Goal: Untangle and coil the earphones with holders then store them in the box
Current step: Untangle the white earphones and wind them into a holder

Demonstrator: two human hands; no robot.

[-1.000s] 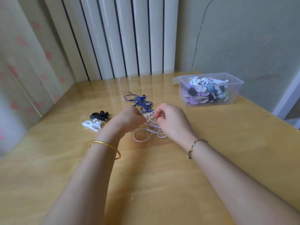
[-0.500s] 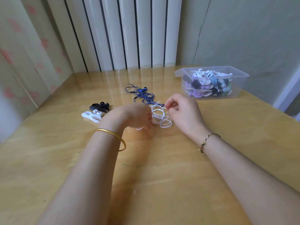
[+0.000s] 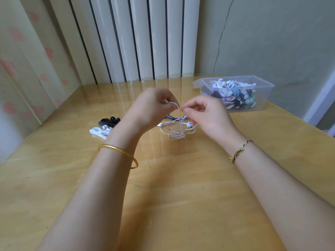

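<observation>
Left hand (image 3: 150, 109) and right hand (image 3: 206, 116), fingers curled, each pinch the top loop of the white earphones (image 3: 178, 132) at frame centre; the rest of the tangle hangs down to the table (image 3: 181, 171). Clear box (image 3: 264, 96), upper right, holds wound earphones of mixed colours. Both forearms enter from the bottom edge, hands raised and close together; black holder (image 3: 107, 122) and white holder (image 3: 98, 132) lie left of centre.

left hand (image 3: 150, 107) and right hand (image 3: 204, 113) raised higher, white earphones (image 3: 176, 131) cord drawn up between them
</observation>
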